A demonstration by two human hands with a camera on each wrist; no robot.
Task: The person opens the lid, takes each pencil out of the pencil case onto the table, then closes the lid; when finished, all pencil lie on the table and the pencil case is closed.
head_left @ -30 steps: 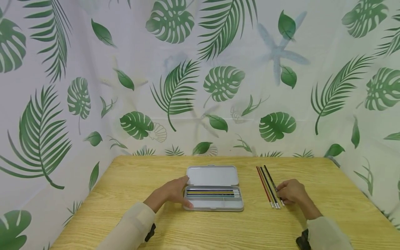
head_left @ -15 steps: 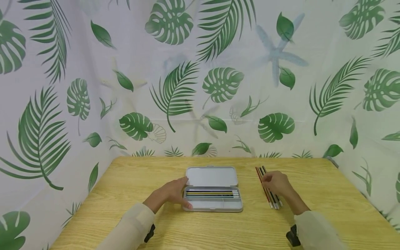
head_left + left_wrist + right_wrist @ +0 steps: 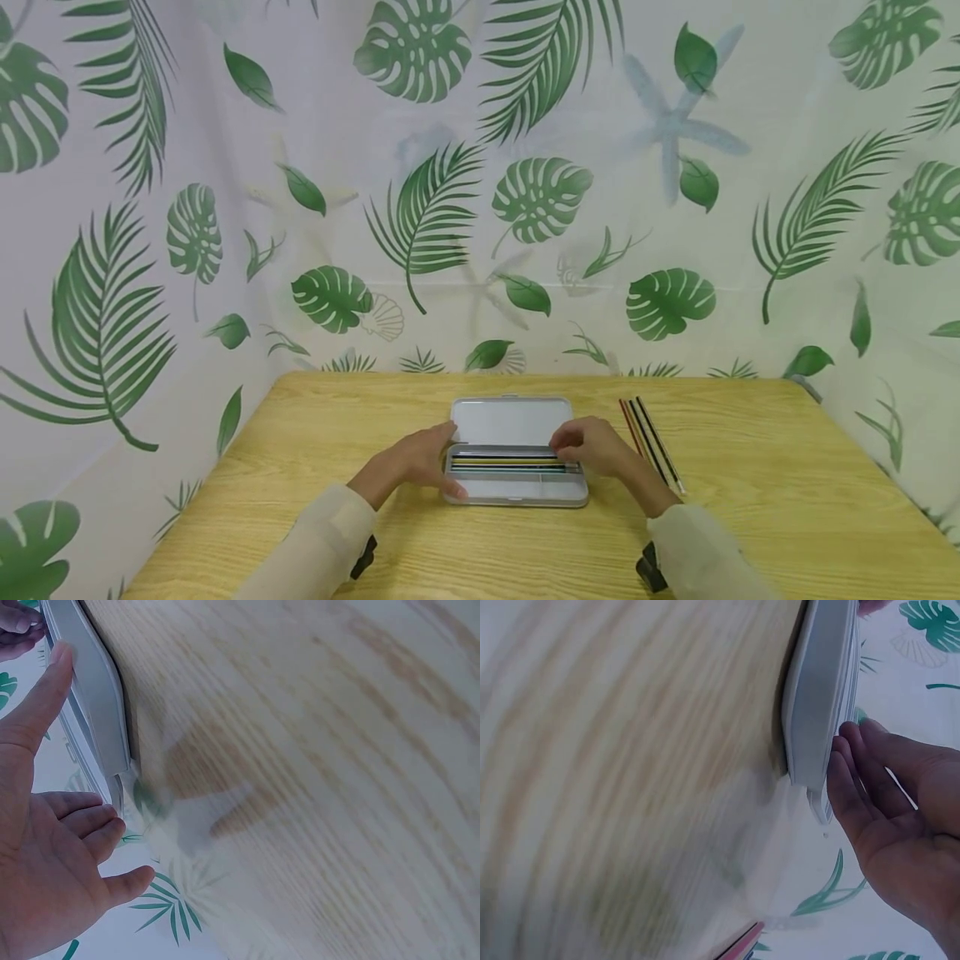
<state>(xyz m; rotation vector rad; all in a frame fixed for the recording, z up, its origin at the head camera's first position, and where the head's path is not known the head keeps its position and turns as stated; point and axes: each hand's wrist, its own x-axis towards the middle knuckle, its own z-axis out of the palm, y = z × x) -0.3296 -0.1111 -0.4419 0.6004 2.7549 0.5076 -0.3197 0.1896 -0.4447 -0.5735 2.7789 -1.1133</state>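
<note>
At lower centre, the left hand point(image 3: 414, 460) rests relaxed against the case point(image 3: 495, 488) while the right hand point(image 3: 596, 448), its hold unclear, seems to be packing beside the stowed pencils point(image 3: 502, 462), which likely calls next for neat alignment, then the loose pencils point(image 3: 656, 434), lower right.

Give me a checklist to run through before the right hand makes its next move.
1. Lid open: ok, folded back.
2. Left hand touching the pencil case: ok, at its left end.
3. Right hand at the pencil case: ok, at its right end.
4. Stored pencils lying lengthwise: ok.
5. Right hand free of any pencil: cannot tell, fingertips partly hidden.
6. Every pencil stored: not ok, loose pencils lie on the table.
</note>
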